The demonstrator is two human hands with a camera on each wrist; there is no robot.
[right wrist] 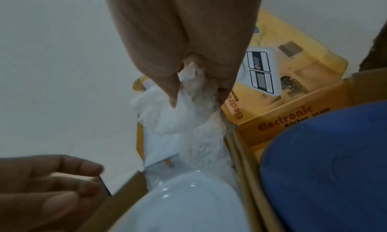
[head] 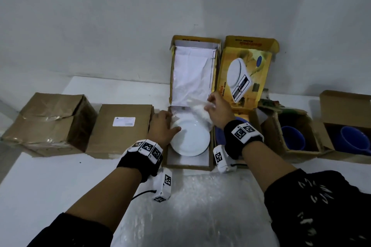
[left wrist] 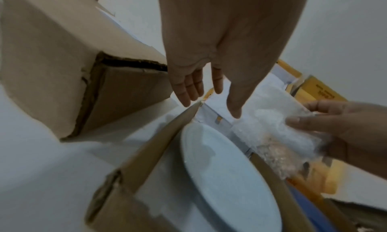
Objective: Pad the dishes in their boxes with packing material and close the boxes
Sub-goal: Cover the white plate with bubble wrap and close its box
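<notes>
Your right hand [head: 215,106] pinches the wrap [head: 197,109] above the plate [head: 190,139] to pad it; your left hand [head: 162,126], fingers [left wrist: 189,86] straight, steadies the box [head: 188,165].

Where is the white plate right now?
In the head view, the white plate lies in the open box at centre, between both hands, left of the blue plate.

A white plate [head: 190,140] lies in an open box [head: 170,158]. The left hand [head: 161,126] rests flat at its rim; the right hand [head: 217,109] pinches bubble wrap [head: 199,111] above it.
</notes>
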